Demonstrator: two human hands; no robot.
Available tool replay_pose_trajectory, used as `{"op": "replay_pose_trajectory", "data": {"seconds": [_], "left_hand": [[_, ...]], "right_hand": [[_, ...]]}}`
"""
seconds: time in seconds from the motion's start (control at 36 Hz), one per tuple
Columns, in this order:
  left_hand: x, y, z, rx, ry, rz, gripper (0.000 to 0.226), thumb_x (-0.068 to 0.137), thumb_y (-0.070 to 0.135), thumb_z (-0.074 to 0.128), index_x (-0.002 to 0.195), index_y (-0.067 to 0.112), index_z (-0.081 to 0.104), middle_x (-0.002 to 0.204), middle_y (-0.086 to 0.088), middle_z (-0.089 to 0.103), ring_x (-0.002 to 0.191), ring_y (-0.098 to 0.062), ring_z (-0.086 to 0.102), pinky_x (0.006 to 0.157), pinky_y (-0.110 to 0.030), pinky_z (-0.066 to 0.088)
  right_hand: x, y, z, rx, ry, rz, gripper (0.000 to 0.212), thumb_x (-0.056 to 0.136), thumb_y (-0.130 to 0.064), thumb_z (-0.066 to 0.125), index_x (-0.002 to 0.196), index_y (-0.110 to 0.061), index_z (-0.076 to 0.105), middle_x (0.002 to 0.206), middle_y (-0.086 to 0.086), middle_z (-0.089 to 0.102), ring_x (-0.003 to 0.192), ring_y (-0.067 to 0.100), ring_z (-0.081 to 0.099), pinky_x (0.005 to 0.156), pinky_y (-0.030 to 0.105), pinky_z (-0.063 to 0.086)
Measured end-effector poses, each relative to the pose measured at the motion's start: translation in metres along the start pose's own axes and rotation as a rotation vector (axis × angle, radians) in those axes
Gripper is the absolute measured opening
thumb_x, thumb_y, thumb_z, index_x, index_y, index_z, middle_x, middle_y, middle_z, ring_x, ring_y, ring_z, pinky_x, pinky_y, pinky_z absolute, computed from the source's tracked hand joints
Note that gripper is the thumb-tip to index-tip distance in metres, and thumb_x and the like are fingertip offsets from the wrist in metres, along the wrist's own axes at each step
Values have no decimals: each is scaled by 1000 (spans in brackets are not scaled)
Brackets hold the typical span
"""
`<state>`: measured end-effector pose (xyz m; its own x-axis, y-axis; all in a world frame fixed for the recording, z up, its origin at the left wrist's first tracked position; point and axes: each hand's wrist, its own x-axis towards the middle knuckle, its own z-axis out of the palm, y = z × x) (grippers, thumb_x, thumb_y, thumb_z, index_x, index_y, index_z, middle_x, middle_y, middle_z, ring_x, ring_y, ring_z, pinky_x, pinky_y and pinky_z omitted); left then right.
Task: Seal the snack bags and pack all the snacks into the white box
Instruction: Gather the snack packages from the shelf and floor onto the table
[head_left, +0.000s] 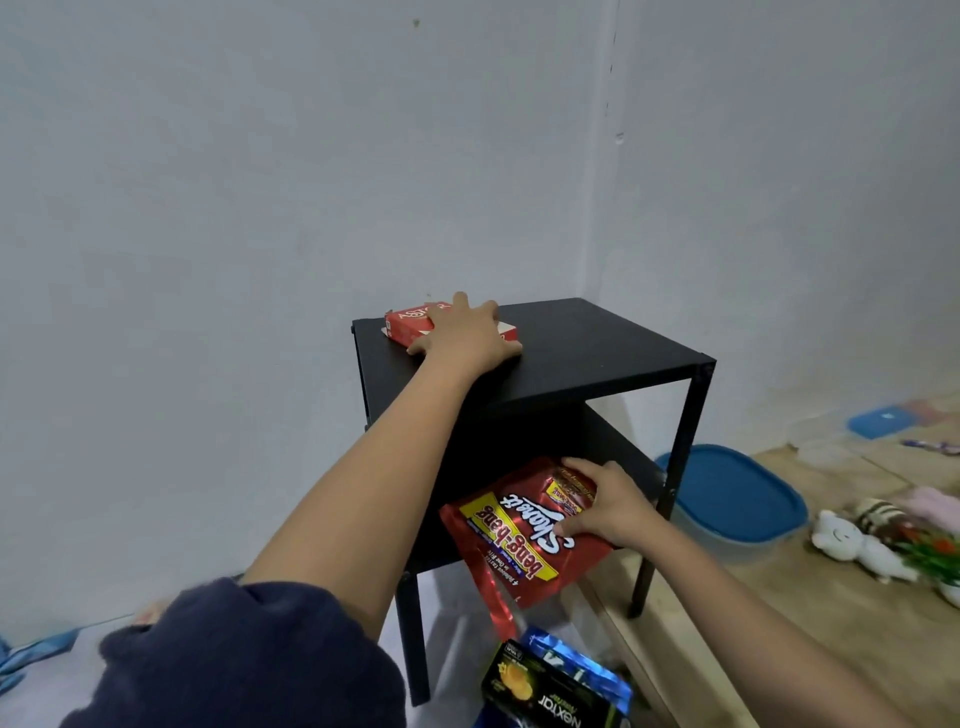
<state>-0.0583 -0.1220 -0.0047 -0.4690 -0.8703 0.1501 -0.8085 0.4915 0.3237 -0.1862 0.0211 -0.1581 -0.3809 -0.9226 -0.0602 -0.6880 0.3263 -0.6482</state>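
Left hand (462, 332), dark blue sleeve (244, 660) pushed up the forearm, lies palm down over the red Astor box (410, 325) at 10 o'clock on the top of the black side table (597, 353); fingers spread across the box, thumb at its near edge, cannot tell whether it's actually gripped or just covered. Right hand (605, 504) is on the red Beng-Beng bag (519, 530) on the table's lower shelf, at 6 o'clock from the box: fingers curled over the bag's far right corner, thumb pressed on its face, so it's pinched. Bag hangs over the shelf's front edge, torn strip dangling down. At 6 o'clock below it on the floor, a black Nextar pack (550, 696) lying on a blue foil bag (576, 665). At 3 o'clock of the table, a clear container with blue lid (732, 499) on the wood floor. White box not visible.
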Motion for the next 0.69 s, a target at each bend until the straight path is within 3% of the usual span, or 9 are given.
{"op": "replay_pose_trajectory", "data": {"seconds": [0.36,0.53,0.69], "left_hand": [[-54,12,-8,89,91,0,52,80,52,51,126,29,46,132,-5,39,129,-31,29,90,-56,35],[-91,17,-5,-95,280,60,50,76,50,55,123,33,49,137,2,37,130,-25,29,97,-62,33],[-137,25,-2,-315,454,133,48,75,53,58,120,39,47,139,9,35,131,-18,28,97,-56,40]], "right_hand": [[-45,8,-23,24,78,-89,92,67,-20,82,142,-32,31,111,-1,34,112,20,48,89,29,45],[-74,18,-40,35,77,-164,88,69,-17,79,142,-36,32,109,-1,36,100,14,48,85,26,48],[-106,26,-51,41,70,-250,85,72,-14,76,142,-35,32,105,-3,37,97,11,48,80,22,45]]}}
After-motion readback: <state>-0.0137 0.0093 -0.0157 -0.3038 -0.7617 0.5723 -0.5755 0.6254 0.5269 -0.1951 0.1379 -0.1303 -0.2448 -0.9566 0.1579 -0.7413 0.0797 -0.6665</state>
